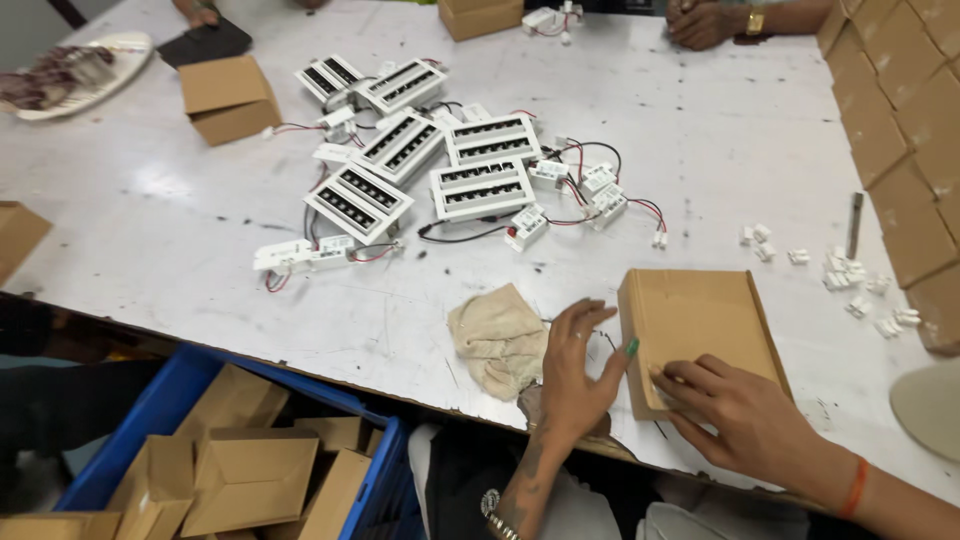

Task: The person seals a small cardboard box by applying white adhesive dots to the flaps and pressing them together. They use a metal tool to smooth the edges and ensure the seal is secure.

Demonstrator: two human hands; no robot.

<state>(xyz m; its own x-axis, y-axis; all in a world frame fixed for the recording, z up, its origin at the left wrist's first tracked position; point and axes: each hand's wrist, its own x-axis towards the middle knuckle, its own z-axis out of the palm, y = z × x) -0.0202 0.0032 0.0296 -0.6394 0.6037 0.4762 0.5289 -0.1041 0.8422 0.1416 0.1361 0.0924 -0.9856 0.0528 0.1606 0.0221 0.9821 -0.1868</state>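
A closed brown cardboard box lies flat on the white worktable near its front edge. My right hand rests on the box's near corner, fingers pressing its top. My left hand is against the box's left side, thumb touching its edge, fingers spread. A crumpled beige cloth lies just left of my left hand.
Several white rectangular light fittings with red and black wires lie mid-table. Small white connectors sit at the right, beside stacked cardboard boxes. A blue crate of boxes stands below the table. Other people's hands are at the far edge.
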